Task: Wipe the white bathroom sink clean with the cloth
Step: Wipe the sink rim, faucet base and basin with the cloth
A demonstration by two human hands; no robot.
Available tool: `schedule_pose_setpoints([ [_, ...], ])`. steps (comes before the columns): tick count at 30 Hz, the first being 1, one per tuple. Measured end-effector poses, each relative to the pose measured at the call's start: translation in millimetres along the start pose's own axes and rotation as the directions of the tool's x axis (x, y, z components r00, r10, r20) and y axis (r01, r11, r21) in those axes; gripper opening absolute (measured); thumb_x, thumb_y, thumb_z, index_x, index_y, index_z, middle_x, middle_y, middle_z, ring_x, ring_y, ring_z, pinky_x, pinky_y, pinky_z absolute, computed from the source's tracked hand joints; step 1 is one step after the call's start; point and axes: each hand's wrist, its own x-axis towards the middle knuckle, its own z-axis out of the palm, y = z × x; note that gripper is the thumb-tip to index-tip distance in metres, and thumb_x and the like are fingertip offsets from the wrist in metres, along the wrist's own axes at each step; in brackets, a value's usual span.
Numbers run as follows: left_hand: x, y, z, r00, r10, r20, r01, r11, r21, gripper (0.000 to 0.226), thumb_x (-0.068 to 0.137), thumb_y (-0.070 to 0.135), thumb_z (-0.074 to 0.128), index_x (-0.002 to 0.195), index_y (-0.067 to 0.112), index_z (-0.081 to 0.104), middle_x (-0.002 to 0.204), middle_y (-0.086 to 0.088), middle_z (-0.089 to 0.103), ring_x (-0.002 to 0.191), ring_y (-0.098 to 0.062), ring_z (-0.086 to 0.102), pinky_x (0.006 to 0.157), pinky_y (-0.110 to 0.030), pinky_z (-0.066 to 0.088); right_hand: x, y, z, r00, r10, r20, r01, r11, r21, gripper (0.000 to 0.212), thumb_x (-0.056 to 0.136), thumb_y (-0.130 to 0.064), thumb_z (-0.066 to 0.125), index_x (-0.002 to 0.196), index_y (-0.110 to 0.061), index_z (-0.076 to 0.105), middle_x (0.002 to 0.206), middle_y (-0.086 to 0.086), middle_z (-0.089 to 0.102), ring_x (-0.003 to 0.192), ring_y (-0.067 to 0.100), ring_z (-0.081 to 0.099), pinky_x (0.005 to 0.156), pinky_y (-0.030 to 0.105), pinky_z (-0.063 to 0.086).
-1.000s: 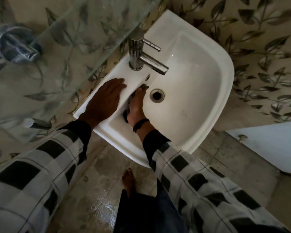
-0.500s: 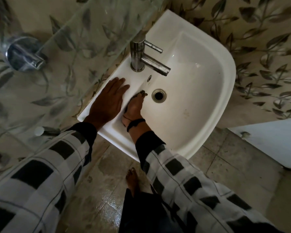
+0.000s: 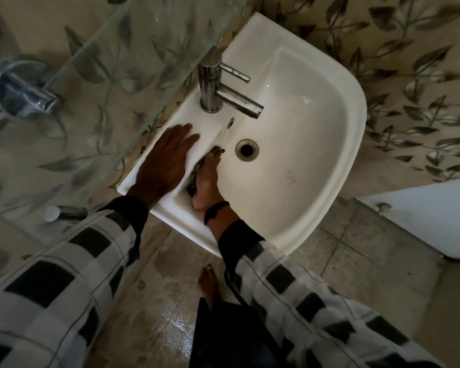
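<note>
Glossy white sink [image 3: 352, 134], rounded at the front, with a chrome tap [image 3: 211, 86] on its back ledge and a metal-ringed drain [image 3: 247, 150] showing a dark hole. The left hand [image 3: 165, 160] lies flat on the smooth left rim, fingers straight and slightly spread. Down in the basin, the right hand [image 3: 206, 179] presses a dark, crumpled cloth [image 3: 195, 173] against the left slope, fingers straight and pressed together, with cloth poking out past the fingertips near the drain.

Against the earlier frames the left hand has stayed planted on the rim. The right hand and cloth are on the same slope, the fingertips a touch farther from the drain than a second ago.

The basin holds only the cloth, the hand and a few faint specks [image 3: 290, 179]. A glass shelf [image 3: 117, 62] juts out over leaf-patterned wall tiles, and the floor [image 3: 170, 322] shines wet.
</note>
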Motion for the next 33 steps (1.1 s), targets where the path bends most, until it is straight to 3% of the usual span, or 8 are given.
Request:
schedule_pose_setpoints([
  [3,-0.2,1.2,3.7,1.000,0.021,0.005,-0.021,0.999,0.025,0.047,0.101,0.003,0.040,0.148,0.006,0.045,0.157,-0.017,0.038,0.145,-0.038,0.035,0.124,-0.048,0.023,-20.1,1.8,-10.1,0.990,0.094,0.108,-0.096,0.995,0.010,0.069,0.088,-0.066,0.046,0.149,-0.034,0.038,0.142,0.002,0.055,0.124,0.022,0.058,0.103,0.041,0.050],
  [10,1.3,0.2,2.2,0.999,0.007,0.035,-0.007,1.000,0.014,0.047,0.102,0.008,0.034,0.148,0.007,0.045,0.158,-0.016,0.037,0.145,-0.038,0.035,0.122,-0.051,0.025,-18.8,-12.7,2.6,0.994,0.091,0.056,-0.102,0.957,0.270,0.073,0.083,-0.066,0.059,0.144,-0.029,0.047,0.142,0.004,0.056,0.124,0.024,0.057,0.106,0.043,0.046],
  [15,0.6,2.4,1.3,1.000,0.004,0.021,-0.004,1.000,0.015,0.046,0.101,0.005,0.037,0.146,0.005,0.047,0.156,-0.018,0.039,0.143,-0.040,0.037,0.123,-0.049,0.024,111.0,34.8,6.9,1.000,-0.013,-0.025,0.022,0.911,0.411,0.122,0.045,-0.087,0.073,0.150,-0.039,0.035,0.154,-0.008,0.040,0.136,0.019,0.046,0.117,0.047,0.032],
  [21,2.1,1.7,0.8,0.999,-0.018,0.047,0.018,1.000,0.006,0.047,0.103,0.010,0.032,0.147,0.008,0.046,0.157,-0.015,0.038,0.145,-0.036,0.035,0.124,-0.046,0.021,-46.1,-28.1,5.8,0.983,0.174,0.062,-0.184,0.945,0.270,0.046,0.099,-0.054,0.042,0.116,-0.016,0.064,0.118,0.012,0.067,0.108,0.031,0.064,0.098,0.040,0.049],
  [25,0.6,0.4,0.0,0.999,0.002,0.043,-0.002,1.000,-0.004,0.045,0.103,0.008,0.034,0.147,0.007,0.046,0.158,-0.016,0.038,0.146,-0.036,0.035,0.124,-0.047,0.022,-73.8,-52.5,-11.4,0.976,0.209,0.068,-0.189,0.956,-0.224,0.031,0.104,-0.024,0.042,0.100,-0.003,0.063,0.091,0.017,0.064,0.082,0.033,0.064,0.075,0.036,0.055],
  [27,0.5,-0.3,-0.9,0.998,-0.004,0.056,0.005,1.000,-0.009,0.045,0.104,0.010,0.032,0.148,0.007,0.044,0.158,-0.016,0.037,0.146,-0.036,0.034,0.124,-0.048,0.022,-85.4,-51.5,-20.6,0.983,0.120,0.140,-0.006,0.779,-0.627,0.031,0.104,-0.013,0.039,0.113,0.009,0.058,0.095,0.022,0.060,0.089,0.033,0.060,0.078,0.038,0.049],
  [30,0.4,2.0,-2.0,0.998,-0.016,0.055,0.016,1.000,-0.009,0.045,0.105,0.011,0.030,0.147,0.007,0.045,0.158,-0.016,0.038,0.146,-0.036,0.035,0.122,-0.051,0.025,-91.1,-25.0,-29.9,0.962,0.033,0.270,0.249,0.290,-0.924,0.049,0.104,-0.012,0.036,0.147,0.010,0.029,0.149,0.030,0.036,0.132,0.040,0.043,0.105,0.046,0.040],
  [33,0.5,2.1,-2.1,0.999,-0.006,0.053,0.007,1.000,-0.011,0.045,0.105,0.011,0.031,0.147,0.007,0.046,0.157,-0.016,0.038,0.145,-0.036,0.036,0.123,-0.050,0.024,-96.7,-17.3,-41.8,0.908,-0.033,0.418,0.417,-0.039,-0.908,0.045,0.085,-0.011,0.066,0.122,0.014,0.059,0.125,0.037,0.057,0.104,0.043,0.064,0.075,0.044,0.055],
])
